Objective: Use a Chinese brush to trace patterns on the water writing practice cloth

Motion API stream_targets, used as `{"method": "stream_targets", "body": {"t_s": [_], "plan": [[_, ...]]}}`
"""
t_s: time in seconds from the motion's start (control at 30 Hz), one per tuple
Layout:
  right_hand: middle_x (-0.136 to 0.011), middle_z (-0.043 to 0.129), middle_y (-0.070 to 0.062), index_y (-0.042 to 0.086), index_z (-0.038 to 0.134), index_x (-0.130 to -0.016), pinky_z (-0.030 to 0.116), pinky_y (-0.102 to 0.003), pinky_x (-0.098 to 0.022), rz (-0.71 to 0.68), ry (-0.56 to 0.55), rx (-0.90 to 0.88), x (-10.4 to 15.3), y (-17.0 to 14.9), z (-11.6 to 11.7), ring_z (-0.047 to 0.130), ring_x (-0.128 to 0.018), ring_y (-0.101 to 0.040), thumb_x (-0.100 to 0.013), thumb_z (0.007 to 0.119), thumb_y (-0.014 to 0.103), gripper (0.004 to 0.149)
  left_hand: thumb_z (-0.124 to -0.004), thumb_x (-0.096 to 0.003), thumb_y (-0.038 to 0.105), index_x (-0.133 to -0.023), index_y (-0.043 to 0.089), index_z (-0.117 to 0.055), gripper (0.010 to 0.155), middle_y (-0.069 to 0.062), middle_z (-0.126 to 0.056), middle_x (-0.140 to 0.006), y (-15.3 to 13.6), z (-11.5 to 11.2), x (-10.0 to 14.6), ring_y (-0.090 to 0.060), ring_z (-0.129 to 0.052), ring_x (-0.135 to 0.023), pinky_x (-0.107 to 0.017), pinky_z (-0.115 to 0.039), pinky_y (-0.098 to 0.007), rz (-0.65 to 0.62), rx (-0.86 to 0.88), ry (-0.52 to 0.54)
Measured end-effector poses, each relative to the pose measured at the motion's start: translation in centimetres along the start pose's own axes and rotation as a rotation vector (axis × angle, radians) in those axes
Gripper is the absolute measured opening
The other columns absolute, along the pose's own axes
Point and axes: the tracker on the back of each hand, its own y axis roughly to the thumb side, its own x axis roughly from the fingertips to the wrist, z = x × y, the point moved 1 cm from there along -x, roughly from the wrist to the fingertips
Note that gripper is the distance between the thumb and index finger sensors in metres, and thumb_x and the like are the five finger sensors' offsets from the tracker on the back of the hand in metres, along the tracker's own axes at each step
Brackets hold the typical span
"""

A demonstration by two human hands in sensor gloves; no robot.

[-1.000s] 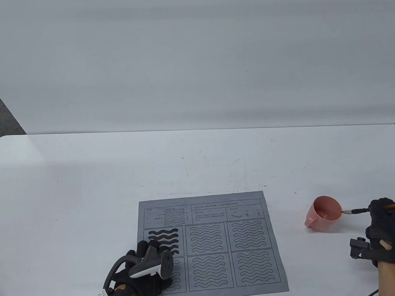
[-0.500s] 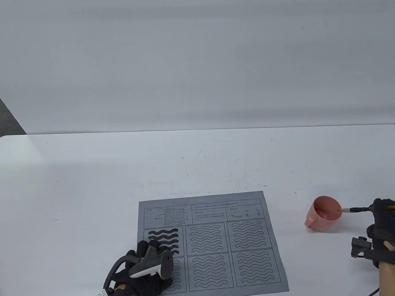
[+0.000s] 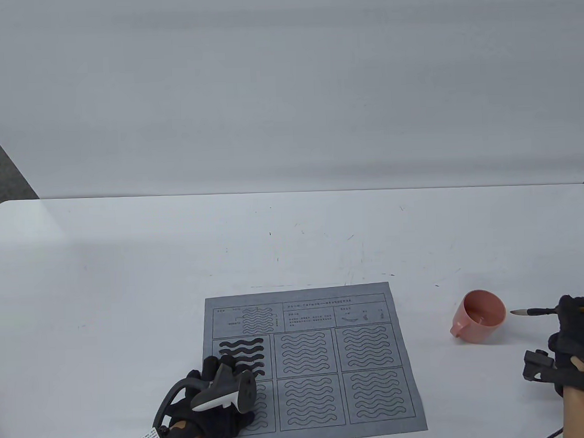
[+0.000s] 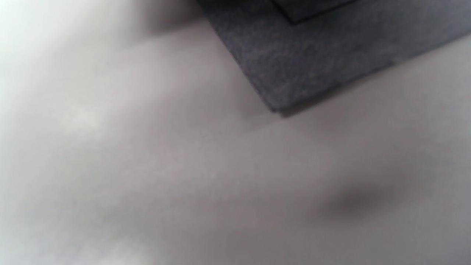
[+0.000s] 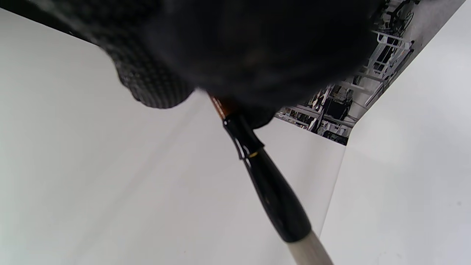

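I see the grey practice cloth [image 3: 312, 362] lying flat near the table's [image 3: 131, 263] front edge, a little left of centre, its near edge just short of that front edge. My left hand [image 3: 210, 408] rests on the cloth's front-left corner, fingers spread flat over the lower-left pattern box, holding nothing. In the box above it, the top wave rows [image 3: 242, 352] are filled in dark; the other five boxes show outlines only. In the left wrist view I get a blurred corner of the cloth [image 4: 294, 66] on the pale tabletop and no fingers.

My right hand [image 3: 574, 343] is near the table's right edge, gripping the brush [image 3: 532, 311] by its brown shaft. The brush lies roughly level, its pale tip pointing left, just beside the pink cup [image 3: 479, 315] but apart from its rim. In the right wrist view my gloved fingers [image 5: 154, 84] close around the shaft above the black ferrule [image 5: 268, 184].

The cup stands near the right side, well apart from the cloth's right edge, with bare tabletop between them. The whole rear half of the table is open white surface up to the back wall.
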Motion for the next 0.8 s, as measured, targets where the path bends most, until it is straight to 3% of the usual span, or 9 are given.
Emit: {"method": "stream_targets", "body": {"t_s": [0.17, 0.3, 0.43, 0.8], "plan": [[-0.061, 0.103, -0.014, 0.007, 0.084, -0.069, 0.082, -0.031, 0.013, -0.088, 0.072, -0.103, 1.0, 2.2, 0.9, 0.098, -0.002, -0.008, -0.044, 0.094, 0.038, 0.042, -0.035, -0.0356, 0.063, -0.091, 0.033, 0.029, 0.090, -0.012, 0.031, -0.101, 0.0, 0.0, 0.0, -0.049, 0.019, -0.101, -0.076, -0.011, -0.071, -0.003, 0.003, 0.001], [-0.060, 0.104, -0.015, 0.005, 0.086, -0.069, 0.080, -0.030, 0.015, -0.215, 0.225, -0.223, 3.3, 6.1, 2.8, 0.095, 0.002, -0.007, -0.043, 0.095, 0.036, 0.041, -0.036, -0.0362, 0.063, -0.091, 0.032, 0.028, 0.090, -0.012, 0.031, -0.101, 0.1, 0.0, 0.0, -0.049, 0.018, -0.101, -0.076, -0.011, -0.071, -0.007, 0.006, 0.000], [-0.062, 0.105, -0.017, 0.005, 0.086, -0.071, 0.080, -0.029, 0.016, -0.363, 0.389, -0.222, 7.4, 10.4, 6.4, 0.094, 0.003, -0.006, -0.043, 0.094, 0.032, 0.039, -0.037, -0.0365, 0.063, -0.092, 0.032, 0.028, 0.090, -0.013, 0.031, -0.101, 0.4, -0.1, 0.2, -0.049, 0.018, -0.101, -0.076, -0.011, -0.071, -0.015, -0.004, -0.001], [-0.063, 0.107, -0.015, 0.007, 0.089, -0.072, 0.080, -0.030, 0.012, -0.444, 0.766, -0.309, 15.6, 17.4, 16.4, 0.095, -0.001, -0.008, -0.042, 0.096, 0.032, 0.040, -0.035, -0.0362, 0.063, -0.092, 0.030, 0.028, 0.090, -0.015, 0.029, -0.102, 3.6, -0.4, 1.1, -0.051, 0.014, -0.102, -0.077, -0.016, -0.071, -0.030, -0.089, 0.005]]}}
